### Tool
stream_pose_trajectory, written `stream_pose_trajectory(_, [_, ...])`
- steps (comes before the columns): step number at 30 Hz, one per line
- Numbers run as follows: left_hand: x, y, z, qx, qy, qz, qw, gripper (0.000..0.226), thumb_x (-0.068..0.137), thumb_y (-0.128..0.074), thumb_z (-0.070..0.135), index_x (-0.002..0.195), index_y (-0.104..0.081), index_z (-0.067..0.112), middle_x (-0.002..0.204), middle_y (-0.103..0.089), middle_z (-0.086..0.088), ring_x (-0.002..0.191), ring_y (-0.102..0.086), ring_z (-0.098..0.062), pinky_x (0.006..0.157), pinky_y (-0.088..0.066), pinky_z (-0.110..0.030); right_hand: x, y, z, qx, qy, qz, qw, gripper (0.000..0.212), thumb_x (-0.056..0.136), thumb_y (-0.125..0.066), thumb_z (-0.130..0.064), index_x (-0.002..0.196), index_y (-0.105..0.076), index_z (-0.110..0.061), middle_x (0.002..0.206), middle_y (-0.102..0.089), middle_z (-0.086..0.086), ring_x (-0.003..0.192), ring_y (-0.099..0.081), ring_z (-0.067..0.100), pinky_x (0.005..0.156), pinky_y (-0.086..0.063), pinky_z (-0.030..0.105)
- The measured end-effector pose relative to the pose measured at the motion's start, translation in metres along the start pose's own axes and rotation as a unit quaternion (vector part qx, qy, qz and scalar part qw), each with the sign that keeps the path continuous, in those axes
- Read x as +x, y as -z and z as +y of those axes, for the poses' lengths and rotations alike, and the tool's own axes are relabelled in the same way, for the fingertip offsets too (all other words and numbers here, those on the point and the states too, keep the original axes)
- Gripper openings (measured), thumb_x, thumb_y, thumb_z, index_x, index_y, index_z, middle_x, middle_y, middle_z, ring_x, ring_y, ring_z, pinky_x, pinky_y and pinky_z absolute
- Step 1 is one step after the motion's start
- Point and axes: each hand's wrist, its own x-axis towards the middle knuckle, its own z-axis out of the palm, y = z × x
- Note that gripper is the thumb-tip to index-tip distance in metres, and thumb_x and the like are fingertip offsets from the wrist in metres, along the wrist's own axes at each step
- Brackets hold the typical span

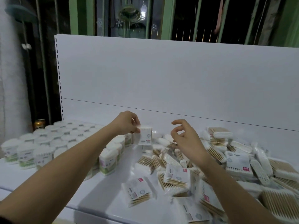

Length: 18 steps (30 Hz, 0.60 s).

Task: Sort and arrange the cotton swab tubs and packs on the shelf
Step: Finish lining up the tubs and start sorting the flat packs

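Note:
My left hand (127, 122) pinches the top corner of a cotton swab pack (144, 135), which stands upright near the back of the white shelf (100, 189). My right hand (184, 136) hovers just right of that pack with fingers loosely curled and holds nothing. Round cotton swab tubs (53, 139) stand in tidy rows on the left of the shelf. A short row of upright packs (111, 157) runs toward me beside the tubs. A loose heap of swab packs (218, 165) covers the right side, under my right forearm.
The shelf's white back panel (161, 75) rises behind everything. A gold can (39, 124) stands past the shelf's left end. Green window bars (166, 16) and dark glass show above the panel. A single pack (137, 189) lies flat near the shelf's front edge.

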Motion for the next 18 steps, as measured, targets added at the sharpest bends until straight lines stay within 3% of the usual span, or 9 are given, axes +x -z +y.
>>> stream_pose_trajectory(2, [0.012, -0.011, -0.01, 0.049, 0.007, -0.017, 0.999, 0.02, 0.073, -0.083, 0.005, 0.088, -0.07, 0.004, 0.087, -0.065, -0.007, 0.077, -0.067, -0.023, 0.075, -0.06, -0.032, 0.002, 0.006, 0.007, -0.038, -0.014, 0.024, 0.999, 0.024, 0.099, -0.052, -0.018, 0.118, -0.053, -0.032, 0.103, -0.06, -0.005, 0.074, -0.065, 0.019, 0.059, -0.056, 0.033])
stream_pose_trajectory(5, [0.023, -0.028, -0.018, 0.113, 0.004, -0.021, 0.993, 0.021, 0.074, -0.084, 0.012, 0.091, -0.071, 0.011, 0.089, -0.062, 0.0, 0.081, -0.061, -0.017, 0.072, -0.05, -0.025, 0.002, 0.012, 0.016, -0.07, -0.019, 0.055, 0.996, 0.023, 0.099, -0.05, -0.013, 0.116, -0.053, -0.029, 0.098, -0.059, -0.005, 0.048, -0.051, 0.003, 0.043, -0.039, 0.019])
stream_pose_trajectory(8, [0.03, -0.045, -0.02, 0.129, 0.003, -0.007, 0.992, 0.024, 0.076, -0.082, 0.013, 0.097, -0.07, 0.01, 0.099, -0.065, -0.004, 0.092, -0.062, -0.021, 0.078, -0.048, -0.025, 0.001, 0.017, 0.024, -0.074, -0.01, 0.071, 0.995, 0.024, 0.098, -0.049, -0.009, 0.115, -0.053, -0.026, 0.093, -0.059, -0.003, 0.039, -0.044, 0.004, 0.04, -0.034, 0.017])
stream_pose_trajectory(12, [0.036, -0.066, -0.024, 0.133, 0.019, -0.015, 0.991, 0.021, 0.08, -0.078, 0.009, 0.099, -0.071, 0.007, 0.105, -0.067, -0.009, 0.097, -0.064, -0.025, 0.075, -0.048, -0.025, -0.003, 0.022, 0.03, -0.089, -0.003, 0.068, 0.994, 0.024, 0.097, -0.05, -0.009, 0.113, -0.053, -0.025, 0.087, -0.057, -0.001, 0.039, -0.042, 0.005, 0.042, -0.035, 0.018])
stream_pose_trajectory(15, [0.039, -0.079, -0.029, 0.125, 0.033, -0.021, 0.991, 0.021, 0.08, -0.078, 0.01, 0.1, -0.072, 0.008, 0.106, -0.07, -0.009, 0.098, -0.065, -0.024, 0.075, -0.047, -0.024, -0.006, 0.025, 0.035, -0.124, -0.006, 0.072, 0.99, 0.024, 0.096, -0.052, -0.013, 0.113, -0.053, -0.03, 0.099, -0.057, -0.003, 0.052, -0.05, 0.006, 0.053, -0.043, 0.026])
stream_pose_trajectory(18, [0.043, -0.086, -0.03, 0.113, 0.037, -0.019, 0.993, 0.026, 0.081, -0.078, 0.013, 0.105, -0.071, 0.009, 0.109, -0.068, -0.008, 0.099, -0.064, -0.024, 0.08, -0.048, -0.025, -0.008, 0.029, 0.039, -0.137, -0.022, 0.075, 0.987, 0.024, 0.095, -0.053, -0.014, 0.112, -0.054, -0.03, 0.102, -0.056, -0.002, 0.063, -0.056, 0.014, 0.054, -0.045, 0.027])
